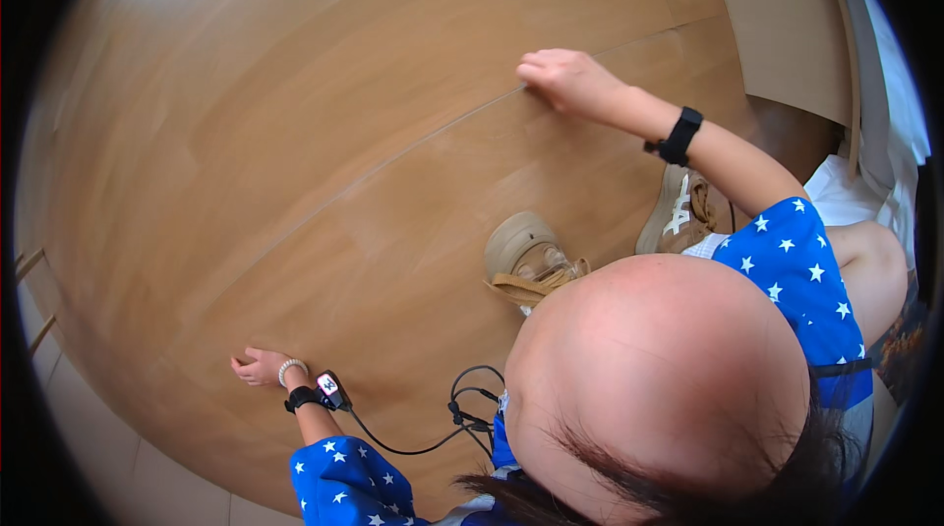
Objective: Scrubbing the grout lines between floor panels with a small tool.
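Note:
At the lower left, my left hand (259,367) is low over the wood-look floor (354,238). Its fingers are loosely curled and a little apart, and no object shows in them. A pale coiled band (293,372) circles that wrist, beside a black strap (302,398) carrying a small device (333,389). My right hand (571,80) reaches out at the upper right, close to a thin seam (413,146) in the floor. Its fingers curl under, so whatever they may hold is hidden. Another black strap (678,135) is on the right wrist.
Two tan shoes (531,249) are on the floor between my arms. A black cable (398,450) runs from the left wrist device towards my body. A beige panel (789,24) borders the upper right, with white cloth (848,190) beneath. Pale tiles (162,478) edge the lower left.

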{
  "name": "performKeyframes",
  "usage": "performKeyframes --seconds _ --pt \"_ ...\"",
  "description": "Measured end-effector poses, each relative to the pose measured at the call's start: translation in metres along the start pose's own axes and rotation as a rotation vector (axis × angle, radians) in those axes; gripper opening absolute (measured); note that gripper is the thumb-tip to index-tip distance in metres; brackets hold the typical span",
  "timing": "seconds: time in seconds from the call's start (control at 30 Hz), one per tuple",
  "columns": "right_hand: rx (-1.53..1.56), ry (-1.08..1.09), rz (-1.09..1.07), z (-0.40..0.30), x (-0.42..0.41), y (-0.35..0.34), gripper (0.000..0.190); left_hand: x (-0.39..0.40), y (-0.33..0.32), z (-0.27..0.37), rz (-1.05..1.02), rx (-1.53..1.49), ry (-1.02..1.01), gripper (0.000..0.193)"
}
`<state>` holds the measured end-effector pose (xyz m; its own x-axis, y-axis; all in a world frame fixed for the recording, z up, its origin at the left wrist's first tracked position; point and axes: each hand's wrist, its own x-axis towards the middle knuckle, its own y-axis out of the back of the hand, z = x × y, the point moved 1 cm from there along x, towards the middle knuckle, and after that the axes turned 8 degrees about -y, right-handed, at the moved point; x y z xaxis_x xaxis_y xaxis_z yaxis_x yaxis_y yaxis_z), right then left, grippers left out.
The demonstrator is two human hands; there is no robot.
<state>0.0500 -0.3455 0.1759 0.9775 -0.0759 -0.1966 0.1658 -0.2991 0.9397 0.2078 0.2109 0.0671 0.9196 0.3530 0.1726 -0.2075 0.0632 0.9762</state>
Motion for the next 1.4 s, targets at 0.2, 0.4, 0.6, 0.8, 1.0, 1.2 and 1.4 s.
performKeyframes --seconds 0.2,0.4,0.6,0.8,1.0,1.2,1.4 --pt "-0.045 -0.090 -0.038 0.023 -0.021 0.014 0.009 0.003 0.001 -0.003 0.015 0.044 -0.038 0.035" --pt "0.030 -0.014 0.118 -0.015 0.000 -0.015 0.011 0.008 -0.001 -0.010 0.001 0.055 -0.027 0.037" --pt "0.155 -0.038 0.179 -0.057 0.020 -0.030 0.009 0.012 -0.004 -0.015 0.050 0.049 -0.077 0.038" --pt "0.085 -0.216 0.227 0.014 -0.025 -0.004 0.007 0.005 0.000 -0.001 0.005 0.043 -0.066 0.039" --pt "0.031 -0.425 0.264 0.100 -0.084 0.026 0.006 0.014 0.002 -0.013 0.011 0.082 -0.053 0.039" --pt "0.049 -0.748 0.238 0.173 -0.144 0.046 0.006 0.016 0.000 -0.015 0.036 0.110 -0.076 0.038" --pt "0.074 -0.865 0.454 0.170 -0.147 0.029 0.004 0.017 0.001 -0.004 0.054 0.168 -0.108 0.034"
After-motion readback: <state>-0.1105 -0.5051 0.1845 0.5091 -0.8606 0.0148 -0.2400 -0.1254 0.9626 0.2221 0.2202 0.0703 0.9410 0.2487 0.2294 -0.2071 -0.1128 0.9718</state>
